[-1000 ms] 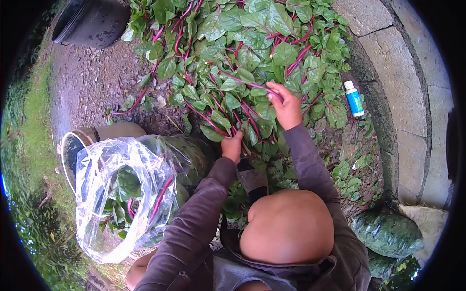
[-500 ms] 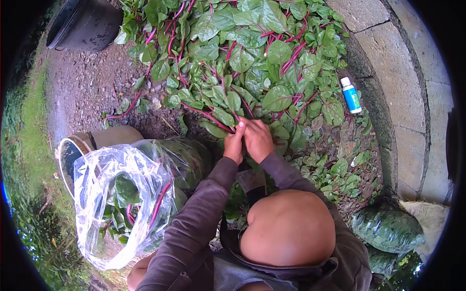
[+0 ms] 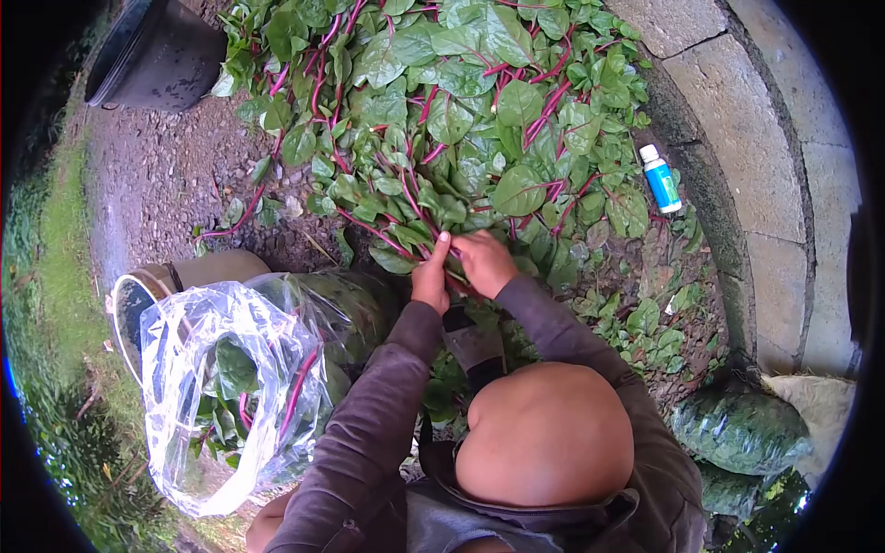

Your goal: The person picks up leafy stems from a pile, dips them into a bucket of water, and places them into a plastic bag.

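Observation:
Close together at the near edge of a leafy heap, my left hand (image 3: 430,276) and my right hand (image 3: 485,264) are both closed around red-stemmed Malabar spinach (image 3: 413,195). Its leaves point away from me, and red stem ends show between my wrists. My left thumb lies along the stems, while my right fingers curl over them. Beyond my hands spreads the heap of Malabar spinach (image 3: 518,190), with broad green leaves and magenta stems. Left of my left forearm, a clear plastic bag (image 3: 175,369) stands with its mouth gaping and similar greens inside.
A black bucket (image 3: 175,60) lies at the upper left, and a pale bucket (image 3: 217,267) lies behind the bag. A blue-labelled bottle (image 3: 662,181) rests beside the curved block edging (image 3: 737,111). Filled green bags (image 3: 742,429) sit at the lower right. My knee (image 3: 548,438) is close below my hands.
My hands have separated slightly, and stem ends now show between them. The held leaves have shifted a little left. The whole view has tilted slightly.

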Demonstrator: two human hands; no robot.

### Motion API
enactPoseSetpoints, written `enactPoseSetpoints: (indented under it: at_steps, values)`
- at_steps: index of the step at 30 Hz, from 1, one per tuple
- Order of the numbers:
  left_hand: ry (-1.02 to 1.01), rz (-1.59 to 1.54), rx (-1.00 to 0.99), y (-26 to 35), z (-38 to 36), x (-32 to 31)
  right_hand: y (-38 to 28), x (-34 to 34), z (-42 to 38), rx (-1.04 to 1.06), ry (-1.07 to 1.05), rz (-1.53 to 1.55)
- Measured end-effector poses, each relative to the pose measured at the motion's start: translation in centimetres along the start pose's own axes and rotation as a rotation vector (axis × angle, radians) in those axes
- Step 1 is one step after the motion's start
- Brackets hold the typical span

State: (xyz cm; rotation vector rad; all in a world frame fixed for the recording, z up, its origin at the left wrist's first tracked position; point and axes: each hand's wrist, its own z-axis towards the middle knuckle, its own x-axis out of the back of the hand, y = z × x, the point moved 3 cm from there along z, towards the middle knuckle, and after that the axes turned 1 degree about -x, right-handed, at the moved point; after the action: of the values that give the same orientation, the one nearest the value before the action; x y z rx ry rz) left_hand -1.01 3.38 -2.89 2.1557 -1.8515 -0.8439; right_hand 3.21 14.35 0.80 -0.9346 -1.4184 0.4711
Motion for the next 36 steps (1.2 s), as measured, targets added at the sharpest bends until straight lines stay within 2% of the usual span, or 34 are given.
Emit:
enactPoseSetpoints:
  at_steps: [2, 4, 5, 6, 7, 9, 12, 15, 18, 21, 23, 25, 27, 29, 30, 33, 34, 36]
  values:
    - [-0.026, -0.058, 0.062, -0.2, 1.0, 1.6, -1.0, -0.1, -0.4, 0.106, -0.059, 0.015]
    - [-0.017, -0.071, 0.052, -1.0, 1.9, 2.5, 0.8, 2.2, 1.1, -0.016, -0.151, 0.333]
    - [-0.019, -0.082, 0.061, -0.6, 1.3, 1.9, 2.5, 3.3, 2.4, -0.196, 0.014, 0.500]
    - [-0.010, -0.069, 0.057, -0.5, 1.2, 2.1, 4.0, 6.0, 4.0, -0.265, 0.159, 0.375]
    - [-0.006, -0.055, 0.053, -0.6, 1.1, 2.2, 5.0, 8.1, 5.2, -0.418, 0.358, 0.484]
    - [-0.012, -0.049, 0.036, -0.4, 1.0, 1.7, 8.1, 11.2, 7.8, -0.547, 0.424, 0.200]
    - [-0.011, -0.058, 0.002, -0.3, 0.5, 1.8, 10.3, 12.5, 10.8, -0.770, 0.366, 0.050]
    - [0.005, -0.049, -0.029, -0.3, 0.4, 2.4, 11.9, 12.3, 12.3, -0.675, 0.525, -0.198]
    - [0.015, -0.047, -0.023, -0.3, 0.0, 2.4, 13.0, 11.7, 12.0, -0.681, 0.614, 0.236]
    - [0.014, -0.052, -0.006, -0.3, -0.2, 2.5, 11.1, 12.5, 9.8, -0.541, 0.709, 0.685]
    - [0.012, -0.055, -0.017, 0.0, -0.4, 2.3, 7.7, 13.1, 7.1, -0.446, 0.704, 0.622]
    - [0.012, -0.066, -0.017, 0.2, -0.4, 2.1, 5.1, 11.9, 4.1, -0.267, 0.699, 0.297]
    - [0.008, -0.063, -0.027, 0.2, -0.4, 2.0, 0.9, 10.3, 1.3, -0.329, 0.457, -0.060]
    - [0.001, -0.049, -0.046, 0.1, -0.3, 1.9, 0.1, 6.3, -0.9, -0.168, 0.338, -0.224]
    - [-0.021, -0.003, -0.038, 0.1, -0.3, 2.1, -0.6, 4.5, -1.7, -0.195, 0.149, -0.291]
    - [-0.035, 0.078, 0.013, 0.0, -0.1, 2.7, -0.9, 1.1, -2.3, -0.084, -0.166, -0.337]
    - [-0.007, 0.067, 0.052, -0.1, 0.0, 2.9, -1.2, 1.6, -1.4, -0.051, -0.282, -0.324]
    - [0.044, 0.047, 0.124, -0.4, 0.2, 2.9, -0.4, 5.1, 2.2, -0.096, -0.374, -0.217]
